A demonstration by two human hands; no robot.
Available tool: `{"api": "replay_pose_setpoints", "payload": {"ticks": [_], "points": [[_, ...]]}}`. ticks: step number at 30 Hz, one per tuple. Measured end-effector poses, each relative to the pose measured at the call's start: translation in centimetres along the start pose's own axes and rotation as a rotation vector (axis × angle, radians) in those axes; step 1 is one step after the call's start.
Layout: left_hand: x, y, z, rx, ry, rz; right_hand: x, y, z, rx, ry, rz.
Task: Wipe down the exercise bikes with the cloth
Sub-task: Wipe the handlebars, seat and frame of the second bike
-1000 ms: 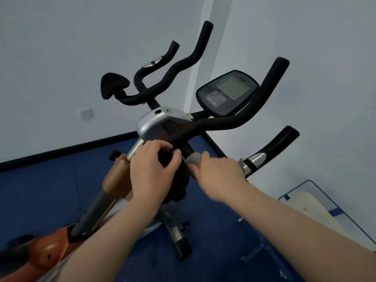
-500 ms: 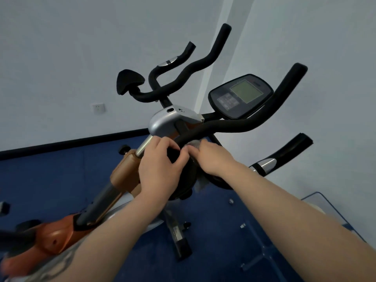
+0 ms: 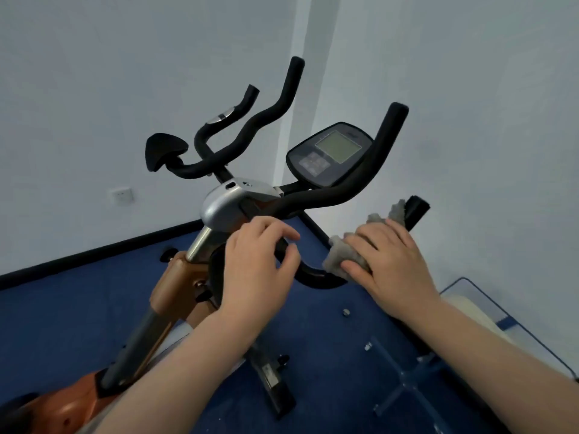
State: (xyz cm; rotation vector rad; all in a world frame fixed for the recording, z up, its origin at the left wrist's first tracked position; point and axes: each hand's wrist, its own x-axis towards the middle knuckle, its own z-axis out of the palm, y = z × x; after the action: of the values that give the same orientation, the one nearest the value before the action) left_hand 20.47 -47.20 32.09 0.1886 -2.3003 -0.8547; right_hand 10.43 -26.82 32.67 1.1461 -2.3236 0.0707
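An orange and silver exercise bike (image 3: pixel 219 205) with black handlebars and a grey console (image 3: pixel 329 155) fills the middle of the head view. My right hand (image 3: pixel 388 261) grips a grey cloth (image 3: pixel 340 255) wrapped around the lower right handlebar (image 3: pixel 313 275), whose black end (image 3: pixel 415 211) sticks out beyond the cloth. My left hand (image 3: pixel 257 270) rests on the black knob just below the silver stem cover, fingers curled over it.
Blue carpet (image 3: pixel 62 308) covers the floor, with white walls meeting in a corner behind the bike. A wall socket (image 3: pixel 121 195) sits low on the left wall. A clear-framed object with a white piece (image 3: pixel 470 308) lies at the right.
My right hand has slid with the cloth from beside my left hand outward to the right along the lower handlebar. My left hand stays on the knob.
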Motion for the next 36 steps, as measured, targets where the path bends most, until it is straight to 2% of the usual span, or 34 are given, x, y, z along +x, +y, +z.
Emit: {"api": "replay_pose_setpoints", "payload": {"ticks": [2, 4, 6, 10, 12, 15, 17, 19, 21, 25, 28, 30, 33, 36], "points": [[0.0, 1.7, 0.8, -0.011, -0.077, 0.069, -0.5, -1.7, 1.5, -0.030, 0.066, 0.030], [0.2, 2.7, 1.6, -0.043, -0.154, 0.065, -0.6, -1.1, 1.7, -0.065, 0.042, -0.141], [0.5, 3.0, 2.6, -0.078, -0.173, 0.041, -0.1, 2.1, 0.5, -0.115, 0.037, -0.214], [0.6, 4.3, 4.8, -0.189, -0.199, -0.096, 1.1, 6.0, -0.7, -0.244, 0.177, -0.170], [0.7, 4.7, 6.3, -0.214, -0.221, -0.170, 2.1, 6.7, -0.7, -0.212, 0.219, -0.133], [0.6, 4.5, 7.7, -0.048, -0.220, -0.190, 3.4, 7.7, -1.4, 0.008, 0.265, 0.077], [0.5, 4.5, 8.3, 0.203, -0.111, -0.013, 3.6, 7.7, -1.1, 0.163, 0.284, 0.213], [0.6, 5.0, 8.2, 0.401, -0.079, 0.109, 3.7, 7.3, -0.5, 0.323, 0.299, 0.304], [0.7, 5.0, 8.4, 0.451, -0.061, 0.098, 3.8, 7.2, 0.0, 0.501, 0.367, 0.408], [0.3, 5.0, 9.0, 0.566, 0.016, 0.121, 4.0, 4.6, 0.6, 0.984, 0.576, 0.761], [0.1, 5.1, 9.7, 0.544, 0.082, 0.048, 3.9, 2.6, 1.3, 1.179, 0.696, 0.931], [0.0, 4.9, 10.0, 0.530, 0.118, 0.014, 3.8, 1.8, 1.6, 1.239, 0.716, 0.962], [0.0, 5.1, 10.2, 0.541, 0.149, 0.023, 3.9, 2.3, 1.6, 1.225, 0.720, 0.889], [0.0, 5.0, 10.1, 0.549, 0.160, 0.022, 4.3, 4.6, 1.2, 1.225, 0.583, 0.752]]}}
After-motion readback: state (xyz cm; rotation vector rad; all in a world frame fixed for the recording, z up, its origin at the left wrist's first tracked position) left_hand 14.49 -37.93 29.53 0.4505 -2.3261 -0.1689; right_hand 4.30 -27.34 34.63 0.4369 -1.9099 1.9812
